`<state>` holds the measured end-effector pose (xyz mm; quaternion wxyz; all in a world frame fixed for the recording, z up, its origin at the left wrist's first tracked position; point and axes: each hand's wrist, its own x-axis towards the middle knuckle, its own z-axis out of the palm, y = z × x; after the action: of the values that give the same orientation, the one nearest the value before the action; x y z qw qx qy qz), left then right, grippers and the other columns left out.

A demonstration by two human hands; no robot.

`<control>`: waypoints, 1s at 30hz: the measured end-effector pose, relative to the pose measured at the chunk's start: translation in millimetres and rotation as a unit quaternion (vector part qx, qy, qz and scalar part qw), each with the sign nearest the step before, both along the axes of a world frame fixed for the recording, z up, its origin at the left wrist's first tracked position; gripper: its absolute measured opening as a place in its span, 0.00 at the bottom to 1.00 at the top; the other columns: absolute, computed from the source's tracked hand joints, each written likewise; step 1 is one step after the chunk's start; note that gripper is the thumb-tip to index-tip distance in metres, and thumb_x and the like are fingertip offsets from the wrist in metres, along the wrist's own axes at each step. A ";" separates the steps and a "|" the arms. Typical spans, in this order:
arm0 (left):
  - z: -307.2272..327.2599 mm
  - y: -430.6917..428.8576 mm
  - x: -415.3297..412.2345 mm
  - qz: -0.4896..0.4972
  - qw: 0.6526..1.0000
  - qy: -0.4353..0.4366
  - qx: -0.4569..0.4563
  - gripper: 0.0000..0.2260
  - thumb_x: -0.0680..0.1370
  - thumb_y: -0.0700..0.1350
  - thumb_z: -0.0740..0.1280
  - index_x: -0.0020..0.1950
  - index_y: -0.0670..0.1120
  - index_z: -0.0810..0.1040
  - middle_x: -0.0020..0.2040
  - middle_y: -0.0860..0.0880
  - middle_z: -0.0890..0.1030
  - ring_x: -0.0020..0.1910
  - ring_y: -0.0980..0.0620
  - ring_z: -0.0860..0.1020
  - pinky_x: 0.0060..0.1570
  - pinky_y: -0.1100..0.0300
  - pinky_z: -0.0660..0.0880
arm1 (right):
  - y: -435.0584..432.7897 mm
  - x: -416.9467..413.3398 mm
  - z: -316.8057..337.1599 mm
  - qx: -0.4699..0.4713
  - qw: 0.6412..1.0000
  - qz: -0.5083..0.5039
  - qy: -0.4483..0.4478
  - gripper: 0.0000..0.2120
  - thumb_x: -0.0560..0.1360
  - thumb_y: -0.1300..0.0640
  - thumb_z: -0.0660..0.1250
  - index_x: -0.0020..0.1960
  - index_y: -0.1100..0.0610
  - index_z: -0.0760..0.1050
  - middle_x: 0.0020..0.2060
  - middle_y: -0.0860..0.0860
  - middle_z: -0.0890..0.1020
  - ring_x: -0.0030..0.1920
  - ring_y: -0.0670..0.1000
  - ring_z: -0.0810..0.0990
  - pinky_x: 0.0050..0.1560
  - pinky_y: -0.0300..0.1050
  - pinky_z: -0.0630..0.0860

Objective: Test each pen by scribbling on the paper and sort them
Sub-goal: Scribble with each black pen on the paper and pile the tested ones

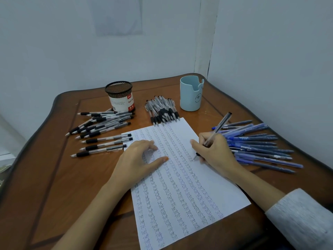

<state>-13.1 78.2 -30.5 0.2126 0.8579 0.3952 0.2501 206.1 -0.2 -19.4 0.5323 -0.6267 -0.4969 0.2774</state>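
I kept my left hand [138, 159] flat, fingers [151, 143] relaxed, on the paper [180, 195] to steady it. My right hand [214, 152] pinched a pen [220, 126], tip down at the sheet's right edge, just beside the blue pens [257, 143] on the tabletop [54, 177].

Plain home study corner: wooden table [54, 177] against pale walls [72, 51], mesh pen holder [119, 98], blue cup [191, 95].

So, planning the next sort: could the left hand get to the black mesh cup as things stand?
Probably yes: the left hand rests open on the paper, and only flat-lying black pens sit before the mesh cup.
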 end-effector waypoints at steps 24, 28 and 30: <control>-0.7 0.4 -0.2 -0.003 1.000 0.004 0.002 0.26 0.68 0.70 0.65 0.55 0.53 0.78 0.61 0.58 0.76 0.63 0.60 0.72 0.60 0.61 0.69 | 2.5 1.2 0.0 -0.015 1.000 0.026 0.004 0.16 0.72 0.72 0.66 0.29 0.63 0.66 0.24 0.57 0.68 0.22 0.50 0.74 0.23 0.39 0.71; -1.4 0.3 -0.6 -0.004 1.000 0.004 0.007 0.25 0.69 0.70 0.67 0.55 0.53 0.78 0.61 0.58 0.76 0.63 0.60 0.72 0.60 0.62 0.69 | 3.1 -0.1 -1.4 -0.015 0.999 0.035 -0.011 0.16 0.72 0.73 0.65 0.29 0.64 0.65 0.25 0.57 0.66 0.24 0.54 0.72 0.24 0.38 0.71; -2.0 0.7 -0.7 -0.004 1.000 0.005 0.006 0.25 0.69 0.70 0.66 0.55 0.53 0.78 0.61 0.57 0.77 0.63 0.60 0.72 0.59 0.62 0.68 | 3.2 0.1 -1.2 -0.018 0.999 0.038 -0.013 0.15 0.72 0.72 0.65 0.29 0.66 0.65 0.26 0.58 0.67 0.25 0.55 0.72 0.24 0.38 0.71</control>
<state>-13.9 78.9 -32.5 0.2067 0.8620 0.3916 0.2470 206.2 3.0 -20.6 0.5036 -0.6205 -0.5218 0.2985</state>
